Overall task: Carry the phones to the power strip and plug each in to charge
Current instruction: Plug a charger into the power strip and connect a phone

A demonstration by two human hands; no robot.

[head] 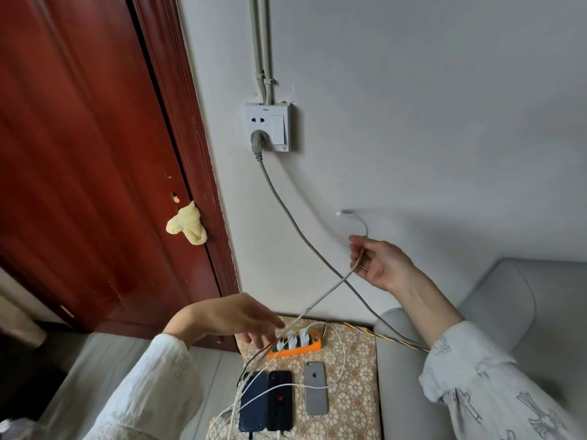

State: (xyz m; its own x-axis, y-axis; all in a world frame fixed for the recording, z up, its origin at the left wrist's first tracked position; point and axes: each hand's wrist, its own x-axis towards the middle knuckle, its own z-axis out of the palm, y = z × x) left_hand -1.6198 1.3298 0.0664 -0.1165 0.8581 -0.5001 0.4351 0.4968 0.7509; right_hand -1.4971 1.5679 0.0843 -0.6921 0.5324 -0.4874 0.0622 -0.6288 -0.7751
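Observation:
Three phones lie side by side on a patterned stool top: a dark blue phone, a black phone with a red mark on its screen, and a grey phone face down. Behind them sits an orange power strip with three white chargers plugged in. My right hand is raised and pinches a white charging cable, whose free plug end sticks up to the left. My left hand hovers over the strip's left end, fingers loosely extended.
A wall socket holds the strip's grey cord. A red-brown door with a yellow cloth stands at left. A grey sofa arm borders the stool on the right. Loose white cables cross the phones.

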